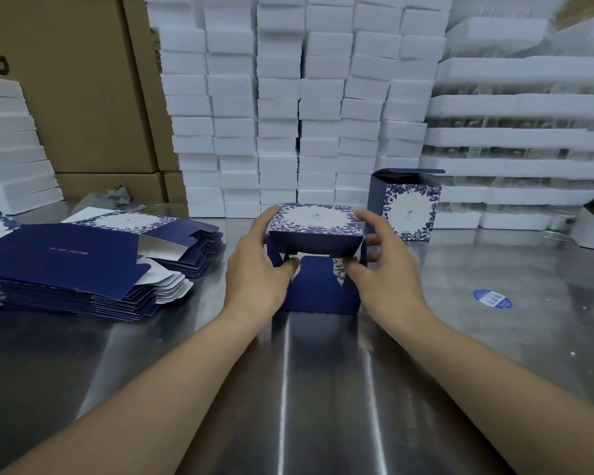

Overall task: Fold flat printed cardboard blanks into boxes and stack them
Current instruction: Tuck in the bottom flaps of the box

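Both forearms are stretching forward over the steel desk [494, 354], angling in toward its middle. The left hand [254, 269] is curling round the left side of the half-folded box [314, 231] — fingers on the far top edge, thumb tucking in at the open near face. The right hand [384, 272] is mirroring it on the right side, so each grip is clasping the box, which is sitting between them with a dark blue flap [318, 286] hanging down to the desk. Flat blanks [66, 269] are lying stacked to the left, well apart from the hands. One finished box [410, 210] is standing upright behind the right hand — top flap open, in front of stacked white foam blocks [278, 97].
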